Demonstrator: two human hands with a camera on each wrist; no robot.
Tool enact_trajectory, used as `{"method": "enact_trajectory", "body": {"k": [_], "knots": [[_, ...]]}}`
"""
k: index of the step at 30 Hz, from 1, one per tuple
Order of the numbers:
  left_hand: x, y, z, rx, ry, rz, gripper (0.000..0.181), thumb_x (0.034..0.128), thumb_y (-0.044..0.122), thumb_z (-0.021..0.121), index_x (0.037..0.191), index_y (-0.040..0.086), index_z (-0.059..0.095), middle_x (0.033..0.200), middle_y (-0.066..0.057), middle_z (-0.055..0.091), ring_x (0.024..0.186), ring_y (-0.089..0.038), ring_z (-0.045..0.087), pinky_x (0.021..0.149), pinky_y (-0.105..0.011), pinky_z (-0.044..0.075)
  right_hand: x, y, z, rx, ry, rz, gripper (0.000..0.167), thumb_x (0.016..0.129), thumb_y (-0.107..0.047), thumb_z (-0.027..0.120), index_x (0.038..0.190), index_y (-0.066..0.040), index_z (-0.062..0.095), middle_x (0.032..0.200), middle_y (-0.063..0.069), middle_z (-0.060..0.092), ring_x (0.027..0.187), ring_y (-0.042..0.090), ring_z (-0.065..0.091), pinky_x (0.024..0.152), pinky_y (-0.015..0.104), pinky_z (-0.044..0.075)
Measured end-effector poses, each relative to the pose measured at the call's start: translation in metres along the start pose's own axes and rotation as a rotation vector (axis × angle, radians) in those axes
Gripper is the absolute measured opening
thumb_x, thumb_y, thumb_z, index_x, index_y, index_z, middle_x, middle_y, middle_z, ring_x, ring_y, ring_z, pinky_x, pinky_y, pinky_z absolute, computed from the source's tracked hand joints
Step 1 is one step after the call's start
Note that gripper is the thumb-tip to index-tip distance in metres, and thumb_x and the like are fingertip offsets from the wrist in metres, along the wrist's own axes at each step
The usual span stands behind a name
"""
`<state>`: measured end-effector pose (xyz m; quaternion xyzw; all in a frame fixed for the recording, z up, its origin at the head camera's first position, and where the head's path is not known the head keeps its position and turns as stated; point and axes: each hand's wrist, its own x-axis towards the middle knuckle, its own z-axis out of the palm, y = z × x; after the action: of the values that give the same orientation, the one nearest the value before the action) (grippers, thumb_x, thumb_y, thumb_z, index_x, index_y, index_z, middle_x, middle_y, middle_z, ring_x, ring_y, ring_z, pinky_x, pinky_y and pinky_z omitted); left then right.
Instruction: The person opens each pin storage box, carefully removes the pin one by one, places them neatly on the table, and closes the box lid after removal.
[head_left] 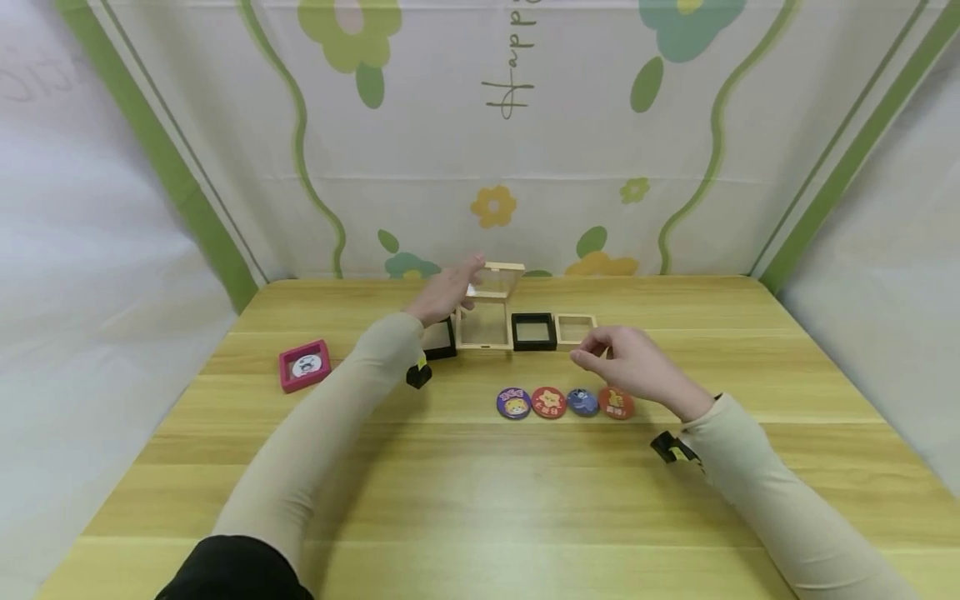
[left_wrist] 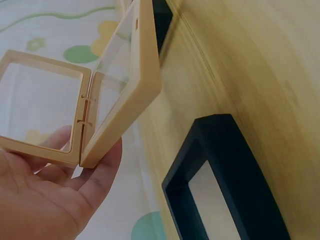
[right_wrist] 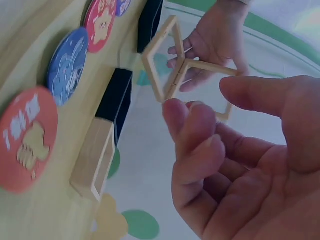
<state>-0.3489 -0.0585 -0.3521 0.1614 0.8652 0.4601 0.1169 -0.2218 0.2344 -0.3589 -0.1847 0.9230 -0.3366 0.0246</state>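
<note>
My left hand [head_left: 444, 293] grips a tan hinged display frame [left_wrist: 127, 113] at its hinge side, in the left wrist view. Its clear-windowed lid [head_left: 501, 267] is swung up, and the two halves stand apart in a V. My right hand [head_left: 628, 362] hovers beside a smaller light wood-coloured frame [head_left: 576, 346], fingers loosely curled with nothing between them. Below it lie round badges in a row: a purple one [head_left: 513, 403], a red star badge [head_left: 549, 402], a blue one [head_left: 582, 402] and a red thumbs-up badge [head_left: 616, 403].
A black frame [head_left: 534, 347] stands between the tan and light frames. Another black frame [left_wrist: 245, 165] sits by my left wrist, partly hidden in the head view. At the left, a pink frame [head_left: 287, 377] holds a round white badge [head_left: 307, 366]. A patterned cloth [head_left: 570, 133] hangs behind the table.
</note>
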Motion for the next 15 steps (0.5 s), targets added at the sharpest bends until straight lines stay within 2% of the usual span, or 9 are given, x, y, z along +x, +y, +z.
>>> {"method": "enact_trajectory", "body": {"k": [3, 7, 9, 12, 15], "knots": [[0.006, -0.002, 0.003, 0.038, -0.004, 0.001, 0.082, 0.0939, 0.075, 0.021, 0.151, 0.02, 0.041, 0.142, -0.011, 0.05, 0.107, -0.033, 0.06, 0.099, -0.056, 0.039, 0.0, -0.001, 0.001, -0.045, -0.005, -0.017, 0.018, 0.097, -0.024, 0.064, 0.095, -0.008, 0.071, 0.083, 0.002, 0.066, 0.06, 0.017, 0.05, 0.055, 0.034, 0.044], [0.01, -0.006, 0.005, 0.054, -0.001, -0.012, 0.081, 0.095, 0.074, 0.022, 0.151, 0.018, 0.041, 0.125, -0.022, 0.055, 0.107, -0.037, 0.057, 0.093, -0.053, 0.043, 0.001, -0.003, 0.003, -0.065, -0.022, -0.03, 0.019, 0.097, -0.024, 0.064, 0.096, -0.006, 0.071, 0.084, 0.003, 0.067, 0.062, 0.016, 0.052, 0.058, 0.034, 0.045], [0.011, -0.008, 0.006, 0.055, 0.002, -0.014, 0.08, 0.0963, 0.072, 0.022, 0.151, 0.017, 0.041, 0.123, -0.025, 0.053, 0.107, -0.039, 0.056, 0.091, -0.052, 0.044, 0.0, -0.003, 0.003, -0.062, -0.033, -0.027, 0.019, 0.097, -0.024, 0.064, 0.095, -0.006, 0.071, 0.084, 0.004, 0.067, 0.062, 0.016, 0.053, 0.058, 0.034, 0.046], [0.013, -0.009, 0.006, 0.059, -0.003, -0.005, 0.077, 0.0981, 0.069, 0.021, 0.15, 0.016, 0.042, 0.137, -0.024, 0.048, 0.107, -0.04, 0.057, 0.092, -0.054, 0.044, -0.001, -0.003, 0.004, -0.058, -0.044, -0.021, 0.019, 0.097, -0.024, 0.064, 0.094, -0.006, 0.07, 0.084, 0.005, 0.067, 0.061, 0.016, 0.052, 0.057, 0.035, 0.046], [0.017, -0.009, 0.006, 0.084, -0.037, 0.0, 0.081, 0.0966, 0.072, 0.018, 0.152, 0.016, 0.039, 0.146, -0.022, 0.042, 0.106, -0.04, 0.059, 0.1, -0.056, 0.038, -0.003, -0.001, 0.004, -0.063, -0.05, -0.02, 0.02, 0.097, -0.024, 0.064, 0.093, -0.005, 0.07, 0.084, 0.005, 0.066, 0.061, 0.016, 0.052, 0.057, 0.034, 0.047]]}}
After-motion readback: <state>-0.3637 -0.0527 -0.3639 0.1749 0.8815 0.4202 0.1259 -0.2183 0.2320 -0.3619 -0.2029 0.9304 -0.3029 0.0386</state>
